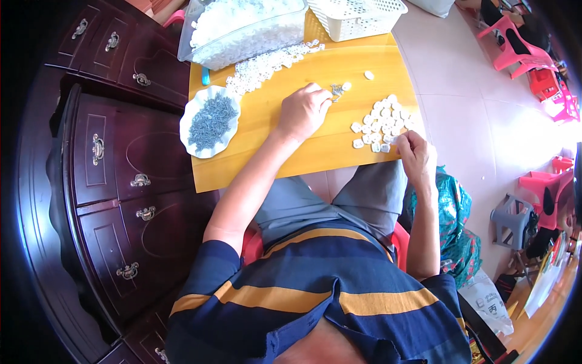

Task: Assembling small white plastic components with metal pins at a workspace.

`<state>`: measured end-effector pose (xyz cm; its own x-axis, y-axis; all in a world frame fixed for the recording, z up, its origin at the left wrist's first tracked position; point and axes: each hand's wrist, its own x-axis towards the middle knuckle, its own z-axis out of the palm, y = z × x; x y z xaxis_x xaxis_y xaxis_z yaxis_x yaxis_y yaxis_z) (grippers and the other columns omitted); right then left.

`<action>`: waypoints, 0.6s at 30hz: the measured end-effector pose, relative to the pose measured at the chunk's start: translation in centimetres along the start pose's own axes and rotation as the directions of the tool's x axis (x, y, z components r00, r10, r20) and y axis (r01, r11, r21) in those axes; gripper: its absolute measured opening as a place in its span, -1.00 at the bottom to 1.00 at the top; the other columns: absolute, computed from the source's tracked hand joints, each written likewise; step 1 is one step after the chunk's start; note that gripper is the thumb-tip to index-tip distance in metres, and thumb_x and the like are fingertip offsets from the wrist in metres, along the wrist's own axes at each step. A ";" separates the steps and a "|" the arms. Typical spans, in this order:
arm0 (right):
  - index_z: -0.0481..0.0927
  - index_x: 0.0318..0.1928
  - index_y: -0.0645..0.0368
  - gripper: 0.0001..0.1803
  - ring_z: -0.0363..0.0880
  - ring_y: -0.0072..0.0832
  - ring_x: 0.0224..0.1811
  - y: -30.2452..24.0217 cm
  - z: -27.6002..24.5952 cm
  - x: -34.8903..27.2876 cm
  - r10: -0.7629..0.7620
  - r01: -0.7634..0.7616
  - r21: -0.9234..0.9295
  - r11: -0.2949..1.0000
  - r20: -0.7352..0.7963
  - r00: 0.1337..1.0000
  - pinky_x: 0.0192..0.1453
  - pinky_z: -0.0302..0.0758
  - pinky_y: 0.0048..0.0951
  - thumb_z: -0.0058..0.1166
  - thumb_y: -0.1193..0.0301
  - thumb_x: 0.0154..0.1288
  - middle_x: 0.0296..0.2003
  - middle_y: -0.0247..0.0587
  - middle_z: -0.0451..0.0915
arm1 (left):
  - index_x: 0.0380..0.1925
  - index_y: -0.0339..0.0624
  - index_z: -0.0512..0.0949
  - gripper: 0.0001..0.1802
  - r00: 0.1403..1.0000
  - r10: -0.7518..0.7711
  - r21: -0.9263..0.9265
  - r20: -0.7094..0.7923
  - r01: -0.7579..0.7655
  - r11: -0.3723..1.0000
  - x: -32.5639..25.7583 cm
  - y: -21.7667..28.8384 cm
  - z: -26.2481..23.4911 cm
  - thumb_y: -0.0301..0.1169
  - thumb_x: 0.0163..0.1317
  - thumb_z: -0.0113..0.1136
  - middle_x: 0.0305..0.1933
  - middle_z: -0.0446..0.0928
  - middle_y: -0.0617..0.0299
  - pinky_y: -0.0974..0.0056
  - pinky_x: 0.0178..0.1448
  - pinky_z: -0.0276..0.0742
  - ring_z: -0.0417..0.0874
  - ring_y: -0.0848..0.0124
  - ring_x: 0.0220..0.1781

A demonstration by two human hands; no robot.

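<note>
Two bare hands were at a yellow wooden table [339, 136] in the head view. The left hand [306, 112] was above the table's middle, its fingers bunched narrowly beside a small pile of grey metal nail-like pins [337, 92]; whether they gripped one could not be told. The right hand [417, 155] was at the near right edge, thumb and forefinger drawn together beside a cluster of small white plastic pieces [379, 121]; what they held, if anything, was hidden. One lone white piece [368, 75] lay beyond that cluster. To the left, a white bowl with a wavy rim [184, 118] contained more grey pins [212, 121]. At the far side, loose white pieces [260, 70] spread before a clear plastic tub [260, 48], with a white perforated basket [364, 27] to its right.
</note>
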<state>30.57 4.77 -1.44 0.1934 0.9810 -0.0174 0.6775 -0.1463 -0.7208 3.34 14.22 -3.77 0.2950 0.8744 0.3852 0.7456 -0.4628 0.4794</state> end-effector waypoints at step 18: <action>0.70 -0.27 0.24 -0.72 0.70 0.05 -0.37 -0.3 -0.1 1.2 0.007 -0.006 -0.083 0.997 0.013 1.000 -0.21 0.60 -0.12 0.10 0.26 0.37 -0.45 0.14 0.65 | -0.39 -0.05 0.69 -0.95 0.993 0.117 0.084 0.014 -0.118 0.989 0.8 -1.2 0.5 -0.38 0.25 0.32 -0.34 0.64 0.26 0.13 -0.24 0.66 0.73 0.20 -0.27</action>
<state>30.66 5.93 -1.17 0.1891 0.9815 -0.0315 0.7329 -0.1624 -0.6606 2.98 15.55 -4.45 0.3889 0.8160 0.4277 0.7530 -0.5490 0.3628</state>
